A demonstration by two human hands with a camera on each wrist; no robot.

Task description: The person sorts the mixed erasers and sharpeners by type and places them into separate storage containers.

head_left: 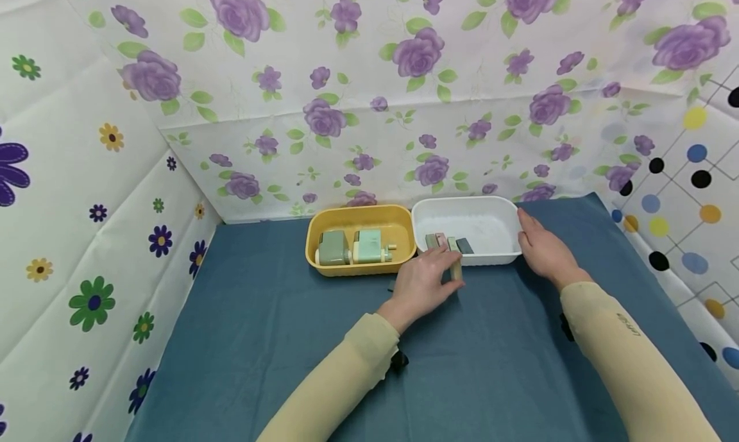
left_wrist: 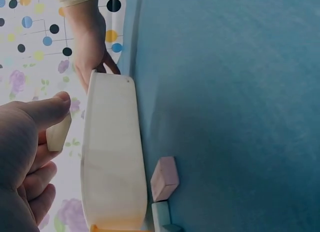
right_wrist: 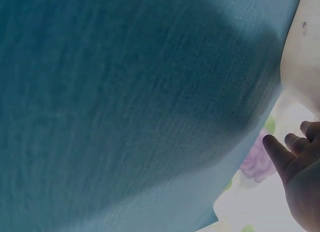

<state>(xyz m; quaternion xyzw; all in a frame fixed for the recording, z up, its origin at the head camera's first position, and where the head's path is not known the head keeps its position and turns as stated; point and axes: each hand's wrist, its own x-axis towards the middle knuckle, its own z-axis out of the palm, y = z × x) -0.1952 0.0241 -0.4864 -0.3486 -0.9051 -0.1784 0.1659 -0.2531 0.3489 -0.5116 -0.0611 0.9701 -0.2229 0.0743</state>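
Note:
My left hand (head_left: 424, 276) pinches a pale cream block (head_left: 456, 270) between thumb and fingers, just in front of the white tray (head_left: 485, 260). The same cream block (left_wrist: 58, 134) shows close up in the left wrist view. My right hand (head_left: 547, 248) lies against the right end of the tray, its fingers fairly straight along the wall. Inside the tray near its front wall sit several small blocks, among them a pink block (head_left: 441, 239) and a dark grey block (head_left: 464, 246). Below my left hand, a pink block (left_wrist: 165, 179) and a pale green block (left_wrist: 161, 215) lie on the cloth beside the tray.
A yellow tray (head_left: 360, 215) stands against the white tray's left end. It holds a grey-green toy piece (head_left: 333, 247) and a mint toy piece (head_left: 367, 246) with cream parts. Blue cloth (head_left: 260, 339) covers the table; flowered sheeting (head_left: 346, 153) hangs behind.

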